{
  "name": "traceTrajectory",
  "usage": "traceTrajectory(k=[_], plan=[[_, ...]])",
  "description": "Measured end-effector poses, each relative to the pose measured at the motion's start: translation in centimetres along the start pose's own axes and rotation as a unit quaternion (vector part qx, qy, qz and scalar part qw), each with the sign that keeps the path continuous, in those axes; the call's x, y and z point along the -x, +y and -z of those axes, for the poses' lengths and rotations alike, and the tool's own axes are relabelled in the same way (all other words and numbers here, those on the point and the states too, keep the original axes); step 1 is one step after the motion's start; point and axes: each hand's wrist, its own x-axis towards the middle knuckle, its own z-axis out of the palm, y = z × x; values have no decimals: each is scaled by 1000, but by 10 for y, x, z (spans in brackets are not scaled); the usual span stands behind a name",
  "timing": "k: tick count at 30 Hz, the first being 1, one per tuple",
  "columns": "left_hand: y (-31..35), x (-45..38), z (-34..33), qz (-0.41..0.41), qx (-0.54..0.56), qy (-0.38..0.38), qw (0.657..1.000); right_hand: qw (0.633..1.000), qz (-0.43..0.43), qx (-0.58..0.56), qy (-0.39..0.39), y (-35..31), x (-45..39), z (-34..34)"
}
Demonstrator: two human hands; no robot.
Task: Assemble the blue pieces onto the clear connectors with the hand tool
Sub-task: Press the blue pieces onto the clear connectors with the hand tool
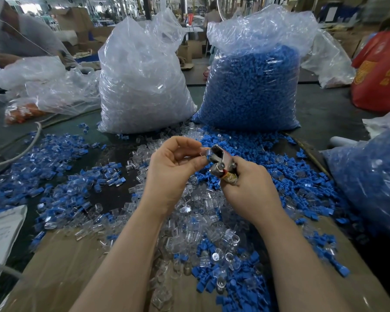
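Two bare forearms in view, coming up from the bottom edge — no sleeves visible anywhere along them, no cuffs at the wrists. Both hands bare too: left hand (170,168), right hand (248,185) — no gloves, no rings, no watch or wristband showing. Nails on the left hand's fingers (190,143) look short and unpainted; the right hand's nails can't be made out. Nothing else of the person is in frame, no torso or clothing.

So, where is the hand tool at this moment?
In the head view, the hand tool is at centre, gripped by the right hand, its metal head meeting the left hand above the loose parts.
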Motion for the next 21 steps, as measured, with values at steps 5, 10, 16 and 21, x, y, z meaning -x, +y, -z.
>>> traceTrajectory(k=[5,10,16,21], plan=[[-3,-1,2,1,-9,-4,1000,1000,2,15,6,-1,0,0],[-3,-1,5,22,-10,-13,1000,999,12,30,4,-3,1,0],[-1,-7,34,132,273,139,943,999,20,27,31,-2,3,0],[-1,-6,79,100,538,305,780,999,25,4,47,0,4,0]])
